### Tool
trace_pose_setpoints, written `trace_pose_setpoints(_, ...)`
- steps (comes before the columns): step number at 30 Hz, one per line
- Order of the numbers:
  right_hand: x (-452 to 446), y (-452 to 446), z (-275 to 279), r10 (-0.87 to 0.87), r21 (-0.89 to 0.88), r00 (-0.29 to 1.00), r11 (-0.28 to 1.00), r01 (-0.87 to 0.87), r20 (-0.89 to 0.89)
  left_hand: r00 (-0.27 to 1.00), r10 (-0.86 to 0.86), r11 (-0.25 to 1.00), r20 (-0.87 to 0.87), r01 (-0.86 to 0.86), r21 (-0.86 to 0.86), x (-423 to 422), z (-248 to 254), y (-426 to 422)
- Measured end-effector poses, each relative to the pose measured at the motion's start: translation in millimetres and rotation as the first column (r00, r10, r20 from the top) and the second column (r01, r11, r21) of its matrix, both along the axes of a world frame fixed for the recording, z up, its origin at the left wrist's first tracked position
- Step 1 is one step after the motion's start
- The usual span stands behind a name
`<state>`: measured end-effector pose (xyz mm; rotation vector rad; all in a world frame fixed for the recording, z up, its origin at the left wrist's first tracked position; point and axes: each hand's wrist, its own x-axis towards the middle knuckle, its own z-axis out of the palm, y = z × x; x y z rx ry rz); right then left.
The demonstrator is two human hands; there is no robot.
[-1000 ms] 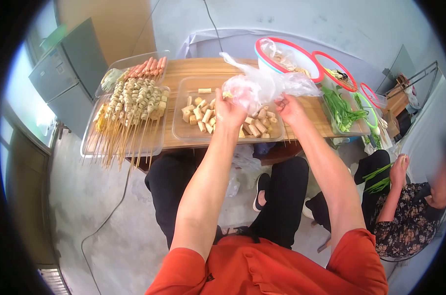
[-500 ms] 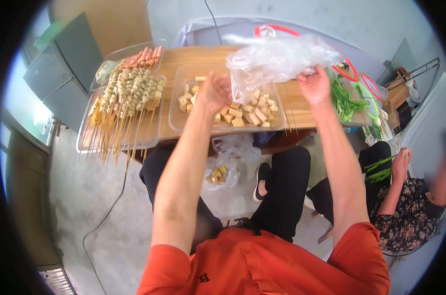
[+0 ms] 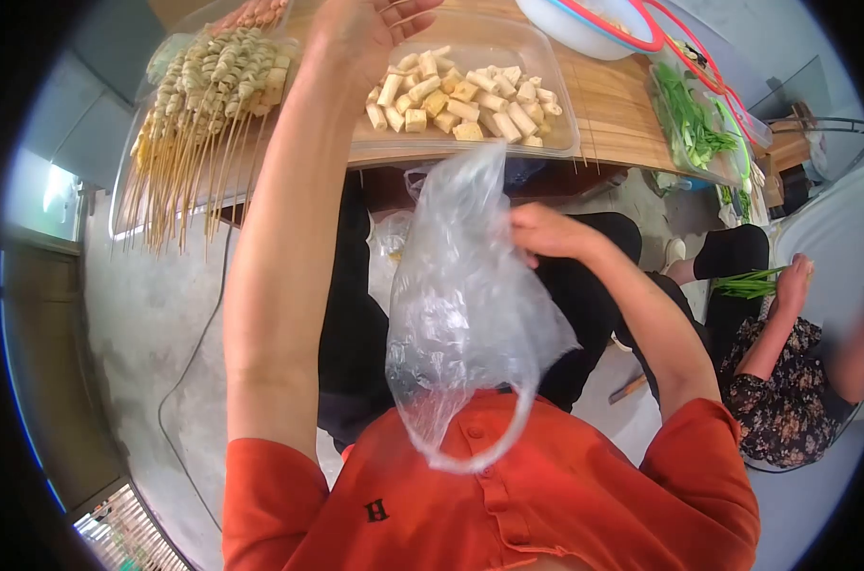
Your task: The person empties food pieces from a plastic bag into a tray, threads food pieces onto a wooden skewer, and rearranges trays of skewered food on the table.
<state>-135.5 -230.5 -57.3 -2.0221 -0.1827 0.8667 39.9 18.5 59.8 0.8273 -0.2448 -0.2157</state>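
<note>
A clear plastic bag [image 3: 465, 295] hangs in front of my red shirt, its handle loop dangling at the bottom. My right hand [image 3: 549, 231] is closed on the bag's right edge, near its upper part. At the top of the view, my left hand [image 3: 394, 17] reaches over the table with its fingers apart, holding nothing. It is nearest to a clear tray [image 3: 563, 107] of cut pieces, pale sticks and yellowish chunks [image 3: 465, 95], just below and to the right of it.
Skewers [image 3: 203, 105] lie in a tray at the left, sausages [image 3: 253, 14] behind. A white basin with red rim [image 3: 594, 24] and leafy greens [image 3: 694, 119] are at the right. A co-worker's hand [image 3: 794, 284] holds green stalks [image 3: 748, 284]. Another plastic bag [image 3: 389, 231] is under the table.
The plastic bag has come from above the table down to my chest with my right hand. My left hand has moved up and away over the table. The view has tilted down.
</note>
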Motion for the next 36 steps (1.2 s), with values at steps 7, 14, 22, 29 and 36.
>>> trace_pose_setpoints(7, 79.0, 3.6, -192.2, -0.470, 0.140, 0.814, 0.831, 0.538, -0.342, 0.998, 0.039, 0.993, 0.056, -0.045, 0.113, -25.4, 8.8, 11.3)
trace_pose_setpoints(14, 132.0, 26.3, -226.1, -0.713, 0.308, 0.230, 0.020, 0.951, -0.663, 0.996, 0.088, 0.979, -0.006, -0.086, 0.186, -53.5, 26.2, 3.2)
trace_pose_setpoints(22, 142.5, 15.8, -234.8, -0.879, 0.290, 0.057, -0.094, 0.952, -0.473, 0.994, 0.033, 0.993, 0.103, -0.044, 0.109, -49.9, 26.2, 8.0)
trace_pose_setpoints(29, 102.3, -14.6, -291.0, -0.910, 0.211, -0.008, -0.104, 0.972, -0.415, 0.976, 0.164, 0.972, 0.144, -0.185, 0.143, -63.3, 37.4, 2.4)
trace_pose_setpoints(36, 101.1, 13.6, -293.3, -0.877, -0.188, -0.064, 0.030, 0.982, -0.477, 0.963, -0.157, 0.985, 0.221, 0.137, 0.104, -32.6, 11.3, 23.1)
